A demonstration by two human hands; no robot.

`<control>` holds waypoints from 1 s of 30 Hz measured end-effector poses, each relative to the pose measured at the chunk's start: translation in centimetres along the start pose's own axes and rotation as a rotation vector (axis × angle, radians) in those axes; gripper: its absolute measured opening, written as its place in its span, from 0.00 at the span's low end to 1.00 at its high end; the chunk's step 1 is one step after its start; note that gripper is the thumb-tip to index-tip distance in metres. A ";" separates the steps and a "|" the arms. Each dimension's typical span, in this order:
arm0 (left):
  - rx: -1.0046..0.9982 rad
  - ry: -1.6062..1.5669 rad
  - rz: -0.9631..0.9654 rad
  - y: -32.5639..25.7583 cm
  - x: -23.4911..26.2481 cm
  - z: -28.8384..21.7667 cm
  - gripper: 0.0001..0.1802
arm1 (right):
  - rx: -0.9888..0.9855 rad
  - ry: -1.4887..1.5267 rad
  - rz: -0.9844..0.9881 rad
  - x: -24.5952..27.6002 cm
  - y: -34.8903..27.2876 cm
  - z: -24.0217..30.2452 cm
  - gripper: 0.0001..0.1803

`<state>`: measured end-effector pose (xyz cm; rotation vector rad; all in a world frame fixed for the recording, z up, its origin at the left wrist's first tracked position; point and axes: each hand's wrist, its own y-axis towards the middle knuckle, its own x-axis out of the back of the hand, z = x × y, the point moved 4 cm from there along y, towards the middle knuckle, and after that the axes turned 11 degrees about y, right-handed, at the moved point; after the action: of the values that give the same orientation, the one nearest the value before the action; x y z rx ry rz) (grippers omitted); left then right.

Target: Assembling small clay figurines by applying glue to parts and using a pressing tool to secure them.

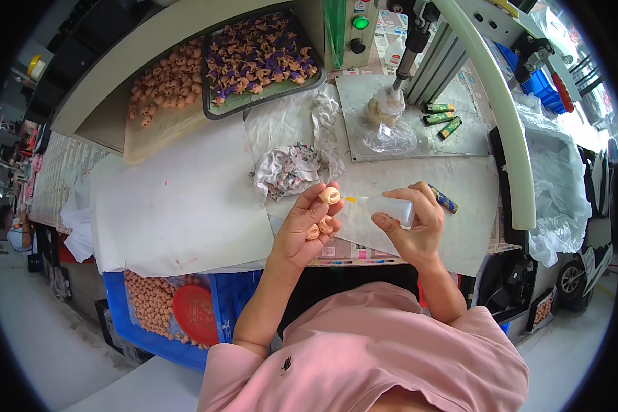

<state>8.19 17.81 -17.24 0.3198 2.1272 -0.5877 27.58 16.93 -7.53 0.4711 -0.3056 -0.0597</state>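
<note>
My left hand (305, 230) is closed around several small peach-coloured doll heads. One doll head (329, 196) is pinched between thumb and fingertips, its hollow opening showing; other doll heads (320, 228) rest against the palm and lower fingers. My right hand (419, 223) grips a white squeeze bottle (386, 208), tipped sideways. Its thin yellow-based nozzle (351, 200) points left at the pinched head, and the tip is at or very near it; I cannot tell whether they touch. A crumpled patterned cloth (292, 170) lies just beyond my left hand.
A black tray (307, 84) of peach-and-purple doll parts stands at the back, beside a pile of doll heads (168, 79). A press (408, 51) rises at back right near green tubes (438, 118). Below the table's left side, a blue bin (120, 309) holds more heads and a red lid (194, 314).
</note>
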 end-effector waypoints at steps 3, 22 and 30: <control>-0.008 -0.021 0.011 0.2 -0.1 0.0 0.17 | 0.004 0.015 -0.006 0.0 0.1 -0.3 0.21; -0.178 0.037 0.112 -4.6 1.2 -3.8 0.22 | -0.157 0.022 0.119 -7.3 2.1 -3.0 0.18; -0.265 0.047 0.125 -8.0 3.1 -7.0 0.21 | 0.026 -0.292 0.222 -11.0 3.4 -0.7 0.14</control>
<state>-1.91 14.67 -13.94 0.3180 2.1805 -0.2244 17.26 21.69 -9.64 0.4522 -0.6438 0.0930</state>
